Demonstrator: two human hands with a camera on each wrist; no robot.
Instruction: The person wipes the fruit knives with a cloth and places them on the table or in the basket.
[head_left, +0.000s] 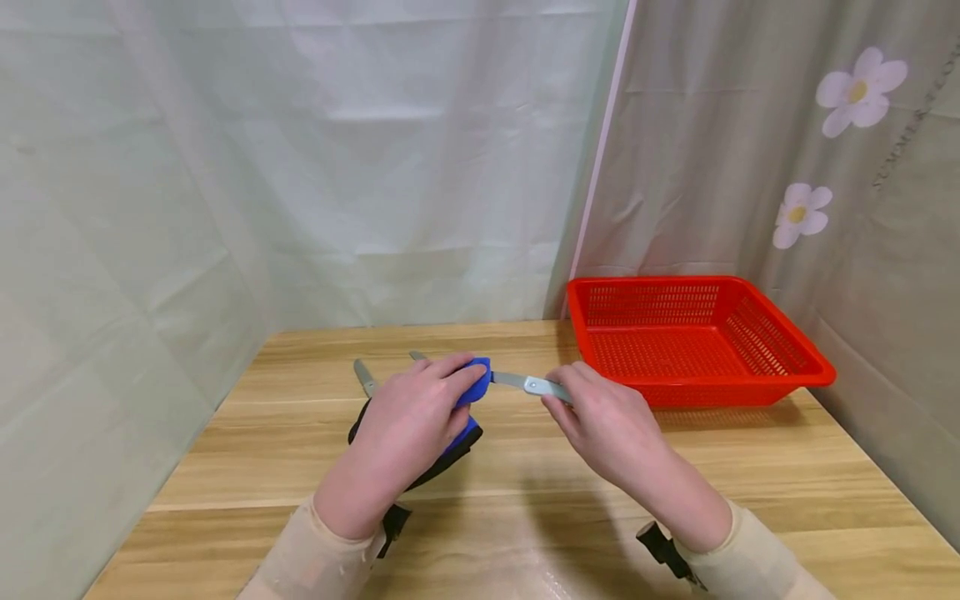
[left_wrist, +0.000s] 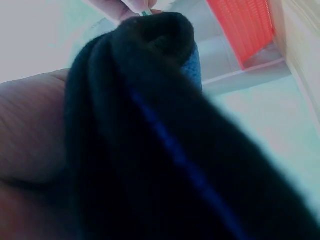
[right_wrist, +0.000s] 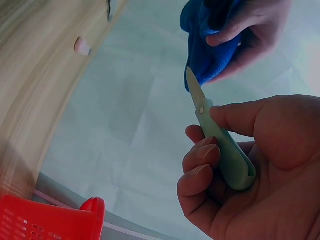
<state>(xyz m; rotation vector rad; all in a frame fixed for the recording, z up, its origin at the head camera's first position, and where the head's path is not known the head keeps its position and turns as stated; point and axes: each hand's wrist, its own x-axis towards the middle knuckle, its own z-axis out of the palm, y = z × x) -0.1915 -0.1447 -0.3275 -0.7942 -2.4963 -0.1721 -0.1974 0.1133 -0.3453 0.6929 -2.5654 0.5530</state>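
At the far left hangs a pale sheet (head_left: 150,208), and it continues behind the wooden table (head_left: 510,533). On the left part of the table, beyond the left hand (head_left: 408,421), one grey blade (head_left: 362,372) shows; just to its right is the tip of a second blade (head_left: 417,356), and the rest of both is hidden. The left hand is bent around a cloth (right_wrist: 200,55), blue with black parts, and pinches it with thumb and fingers. Black folds of this cloth hang below the hand and fill most of the left wrist view.

Between the two hands is the knife (head_left: 543,387), its blade unfolded and pointing to the cloth. The tip meets the edge of the cloth in the view, but if it really touches, I cannot tell. The right hand (head_left: 611,421) is closed around the pale green handle, its thumb lying along it. Farther right, beyond this hand, stands a red basket (head_left: 697,393). Behind it, a grey curtain carries white flowers (head_left: 858,92).
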